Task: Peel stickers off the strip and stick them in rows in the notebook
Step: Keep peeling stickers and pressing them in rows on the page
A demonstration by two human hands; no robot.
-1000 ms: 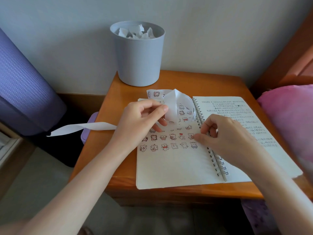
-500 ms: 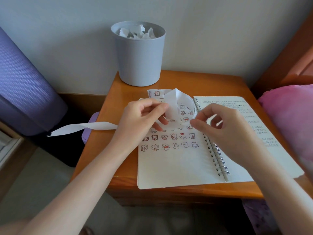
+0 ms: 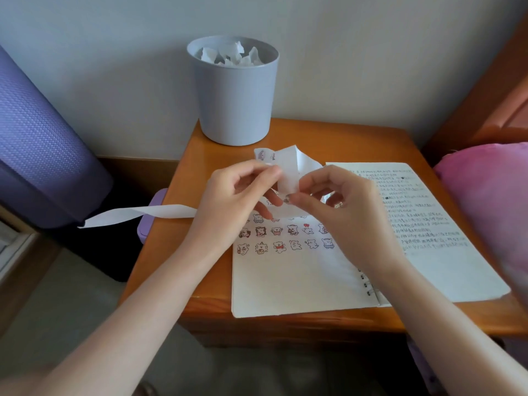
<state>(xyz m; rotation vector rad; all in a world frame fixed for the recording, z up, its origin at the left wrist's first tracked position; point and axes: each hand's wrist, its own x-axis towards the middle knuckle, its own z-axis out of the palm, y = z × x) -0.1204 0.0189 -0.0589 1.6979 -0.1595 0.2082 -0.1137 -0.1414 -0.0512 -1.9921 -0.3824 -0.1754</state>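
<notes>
- I see one wooden table (image 3: 177,238) carrying everything
- One spiral notebook (image 3: 285,281) lies open on it; the right page is full of handwriting, the left page takes the stickers
- One grey bin (image 3: 234,104) stands at the table's back edge, filled to the rim with crumpled white paper (image 3: 228,54)
- Left hand (image 3: 237,195) is raised over the notebook's top, thumb and forefinger pinching the sticker strip (image 3: 288,172)
- Right hand (image 3: 343,212) faces it, thumb and forefinger pinching the strip's lower edge; other fingers curled loosely
- The strip is looped between both hands; its blank tail (image 3: 137,214) trails left off the table
- Stuck stickers (image 3: 283,238): two clear rows, six in the bottom one; higher rows are hidden by the hands
</notes>
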